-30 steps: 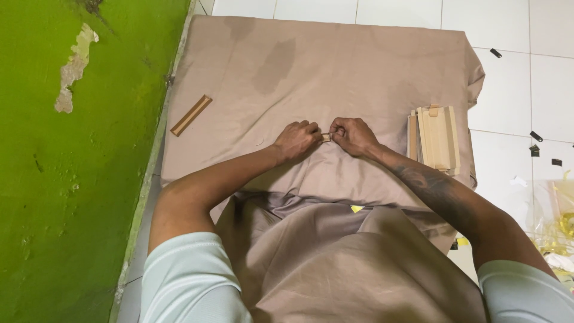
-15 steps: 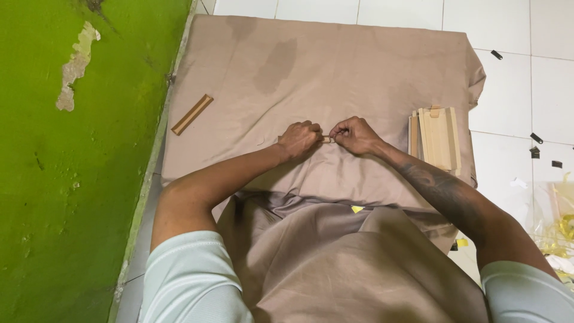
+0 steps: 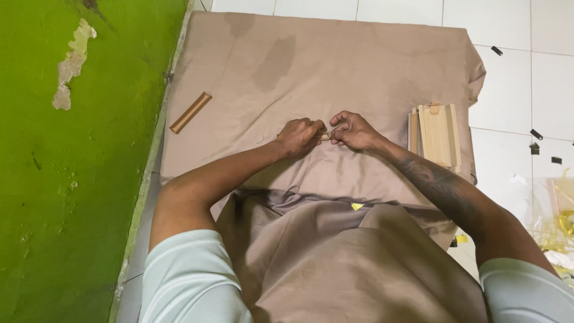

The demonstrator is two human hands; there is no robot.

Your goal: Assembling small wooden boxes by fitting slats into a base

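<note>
Left hand [image 3: 301, 135] and right hand [image 3: 353, 130] pinched a small tan wooden piece [image 3: 324, 137] mid-cloth; stacked pale wooden slats [image 3: 438, 133] lay at three o'clock, near the tan cloth [image 3: 335, 66]'s edge

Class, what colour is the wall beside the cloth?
Bright green, with a patch of peeled paint: the wall shows only in the head view, left of the tan cloth.

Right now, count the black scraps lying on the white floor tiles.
4 that I can make out: one black scrap near the cloth's far right corner, and three by the right edge. The cloth or frame edge may hide more.
</note>
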